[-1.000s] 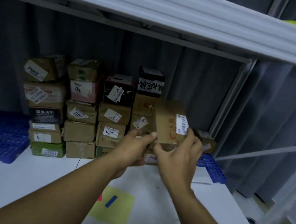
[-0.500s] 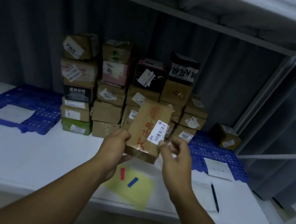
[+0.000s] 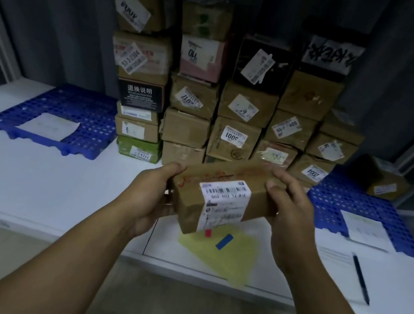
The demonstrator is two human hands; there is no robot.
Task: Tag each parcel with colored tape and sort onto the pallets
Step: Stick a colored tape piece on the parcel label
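Gripping parcel [image 3: 223, 199]; left hand [image 3: 150, 196], right hand [image 3: 291, 211]

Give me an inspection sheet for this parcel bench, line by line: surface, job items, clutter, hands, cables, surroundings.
Surface: white table, stacked parcels at the back between two blue pallets.
Job's things: held parcel, barcode label up, above the table; red tape strip and blue tape strip on yellow sheet; left pallet; right pallet bearing a lone parcel.
Clutter: pen on a form, right side.
Hands: left hand and right hand grip the held parcel's ends.
Cables: nothing seen.
Surroundings: dark curtain behind.
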